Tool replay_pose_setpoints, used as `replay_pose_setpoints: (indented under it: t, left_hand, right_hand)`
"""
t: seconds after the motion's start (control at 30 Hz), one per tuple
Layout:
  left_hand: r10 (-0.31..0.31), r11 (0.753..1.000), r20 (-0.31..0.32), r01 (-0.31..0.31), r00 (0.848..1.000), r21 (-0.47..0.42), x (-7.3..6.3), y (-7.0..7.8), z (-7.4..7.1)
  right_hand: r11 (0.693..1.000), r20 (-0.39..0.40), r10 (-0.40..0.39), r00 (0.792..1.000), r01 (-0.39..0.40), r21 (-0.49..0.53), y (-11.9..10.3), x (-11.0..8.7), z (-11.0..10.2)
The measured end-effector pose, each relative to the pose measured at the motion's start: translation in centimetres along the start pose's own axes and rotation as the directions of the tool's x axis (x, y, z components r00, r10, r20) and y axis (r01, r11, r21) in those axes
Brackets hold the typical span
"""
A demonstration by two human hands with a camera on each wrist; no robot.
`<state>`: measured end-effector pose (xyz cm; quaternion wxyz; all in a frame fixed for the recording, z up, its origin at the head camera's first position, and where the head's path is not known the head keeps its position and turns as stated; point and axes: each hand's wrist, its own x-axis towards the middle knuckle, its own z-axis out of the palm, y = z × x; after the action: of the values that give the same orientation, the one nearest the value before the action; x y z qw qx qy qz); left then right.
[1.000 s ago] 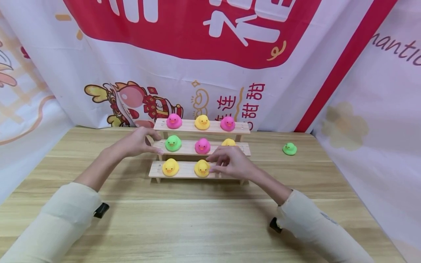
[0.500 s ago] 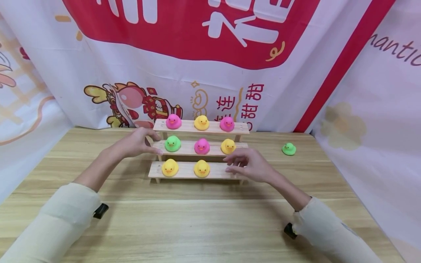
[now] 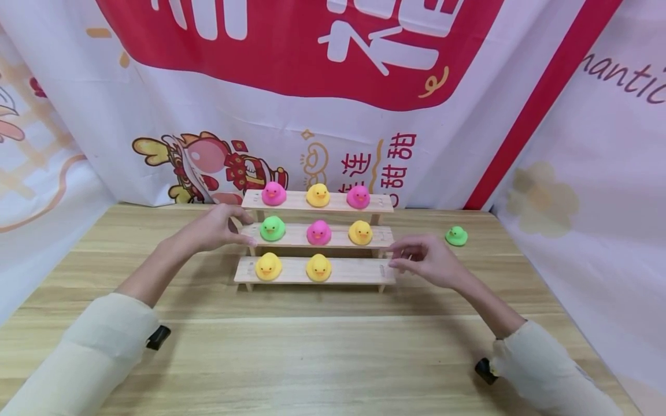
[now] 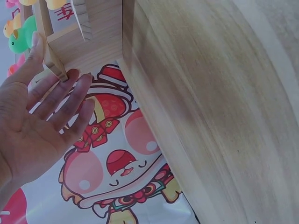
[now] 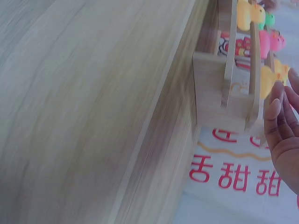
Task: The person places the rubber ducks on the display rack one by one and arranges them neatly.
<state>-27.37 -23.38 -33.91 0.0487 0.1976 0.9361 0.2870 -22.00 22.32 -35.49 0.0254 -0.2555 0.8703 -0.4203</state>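
A three-tier wooden stand holds small rubber ducks. Pink, yellow and pink ducks sit on its top tier; a green duck, a pink duck and a yellow duck line the middle one. Two yellow ducks occupy the left and centre of the bottom tier, whose right part is bare. My left hand holds the left end of the middle plank between thumb and forefinger, the other fingers spread past it in the left wrist view. At the stand's right end, my right hand has nothing in it, fingers loosely bent, fingertips close to the planks.
Another green duck sits alone on the wooden table, right of the stand near the back. A printed white-and-red cloth hangs behind the stand, and more cloth borders both sides.
My right hand has moved right, from beside the centre yellow duck on the bottom tier to the stand's right end. My left hand stays put; the ducks keep their places.
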Motion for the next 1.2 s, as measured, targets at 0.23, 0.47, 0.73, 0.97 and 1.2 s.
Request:
replay_pose_setpoints:
  t: [0.23,0.47,0.73,0.97,1.2]
  left_hand:
    - [0.005,1.0,-0.011,-0.005,1.0,0.031,0.0,-0.1,0.2]
    - [0.007,0.998,-0.017,-0.006,1.0,0.063,-0.1,0.0,0.1]
    - [0.003,0.997,-0.017,-0.001,1.0,0.074,-0.1,0.1,0.0]
    - [0.003,0.997,-0.019,-0.002,1.0,0.076,0.0,0.1,0.0]
    - [0.004,0.997,-0.017,-0.003,1.0,0.08,0.1,0.2,0.0]
  right_hand:
    - [0.999,-0.054,0.044,0.998,-0.045,-0.005,1.7,-0.6,-1.5]
    - [0.995,-0.11,0.084,0.99,-0.09,-0.048,3.4,-0.5,-2.6]
    - [0.981,-0.173,0.179,0.969,-0.189,-0.041,4.8,-0.4,-3.8]
    - [0.976,-0.218,0.195,0.956,-0.211,-0.052,6.2,-0.3,-5.1]
    - [0.97,-0.259,0.206,0.944,-0.232,-0.074,7.3,-0.5,-6.0]
